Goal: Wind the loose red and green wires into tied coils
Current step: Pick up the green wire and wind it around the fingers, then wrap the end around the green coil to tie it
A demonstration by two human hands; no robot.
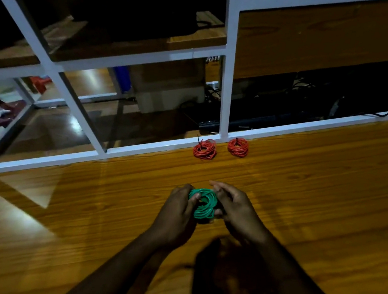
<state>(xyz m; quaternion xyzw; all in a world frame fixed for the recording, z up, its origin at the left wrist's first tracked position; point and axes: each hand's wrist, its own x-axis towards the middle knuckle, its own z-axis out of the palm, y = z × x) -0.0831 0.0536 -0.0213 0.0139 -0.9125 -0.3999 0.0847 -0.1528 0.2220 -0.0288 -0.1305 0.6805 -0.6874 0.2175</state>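
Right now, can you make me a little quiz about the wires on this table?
1. How many red coils lie by the white frame?
2. True or false: the green coil lies alone on the table.
3. Which hand touches the green coil: A left hand, B right hand, C both?

Key: 1. two; 2. false, both hands hold it; 3. C.

Wooden table (316, 185); two red coils (205, 149) (238, 147) at far edge.
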